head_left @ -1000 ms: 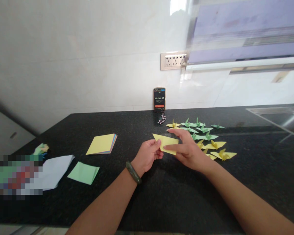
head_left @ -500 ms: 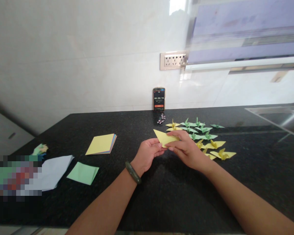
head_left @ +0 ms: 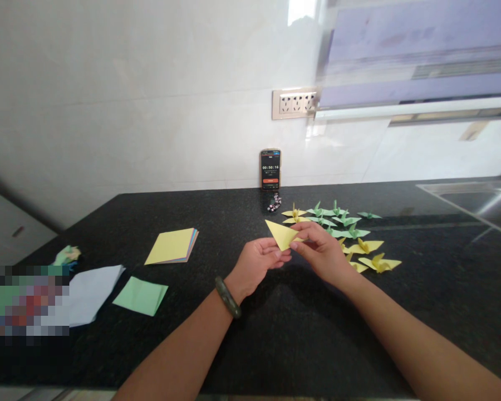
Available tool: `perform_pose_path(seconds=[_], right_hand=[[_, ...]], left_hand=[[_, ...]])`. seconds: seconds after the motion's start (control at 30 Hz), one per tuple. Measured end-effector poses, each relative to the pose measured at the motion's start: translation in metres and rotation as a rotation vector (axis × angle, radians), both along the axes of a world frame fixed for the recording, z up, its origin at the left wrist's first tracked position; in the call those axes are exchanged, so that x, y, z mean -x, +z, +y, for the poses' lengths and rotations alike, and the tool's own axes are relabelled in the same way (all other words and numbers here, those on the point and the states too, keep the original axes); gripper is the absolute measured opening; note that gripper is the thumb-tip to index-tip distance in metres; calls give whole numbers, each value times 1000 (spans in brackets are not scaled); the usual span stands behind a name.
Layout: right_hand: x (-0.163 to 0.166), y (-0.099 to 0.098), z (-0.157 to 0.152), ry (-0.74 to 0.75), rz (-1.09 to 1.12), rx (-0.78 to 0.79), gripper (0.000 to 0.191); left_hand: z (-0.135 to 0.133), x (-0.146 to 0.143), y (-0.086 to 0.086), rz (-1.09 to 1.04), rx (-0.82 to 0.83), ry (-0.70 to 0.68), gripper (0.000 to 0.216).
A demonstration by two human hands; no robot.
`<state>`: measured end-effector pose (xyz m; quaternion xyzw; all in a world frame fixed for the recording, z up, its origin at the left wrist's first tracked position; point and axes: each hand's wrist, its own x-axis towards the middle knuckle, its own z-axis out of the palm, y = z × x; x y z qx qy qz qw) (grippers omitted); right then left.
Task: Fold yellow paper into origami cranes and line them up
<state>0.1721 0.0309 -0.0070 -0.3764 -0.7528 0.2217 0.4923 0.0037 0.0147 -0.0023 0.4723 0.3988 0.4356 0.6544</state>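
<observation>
A folded piece of yellow origami paper (head_left: 281,234), triangular in outline, is held up over the dark counter between both hands. My left hand (head_left: 256,264) supports it from below and the left, its fingers closed beneath the lower point. On the other side, my right hand (head_left: 323,250) pinches the right part between thumb and fingers. Right behind that hand lie folded paper cranes: several green cranes (head_left: 346,220) and several yellow cranes (head_left: 379,262). My right hand hides some of them.
On the left lie a stack of coloured paper squares (head_left: 171,246), a green paper piece (head_left: 141,296) and white sheets (head_left: 94,292). A phone (head_left: 270,170) showing a timer leans on the wall behind a beaded bracelet (head_left: 274,204). A sink (head_left: 480,200) is at the right.
The yellow paper has turned a little and shifted slightly right. My right thumb now lies on its front, while the right fingers have drawn back from its upper edge.
</observation>
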Motion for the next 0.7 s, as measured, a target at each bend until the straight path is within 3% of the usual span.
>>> perform_pose_path(seconds=[0.3, 0.47, 0.7], right_hand=[[-2, 7, -3, 33, -61, -71, 6], [-2, 11, -4, 34, -131, -110, 8], [-2, 10, -5, 67, -123, -101, 5]], left_hand=[[0, -3, 1, 70, 15, 47, 20], [0, 0, -1, -52, 33, -4, 21], [1, 0, -2, -23, 19, 104, 22]])
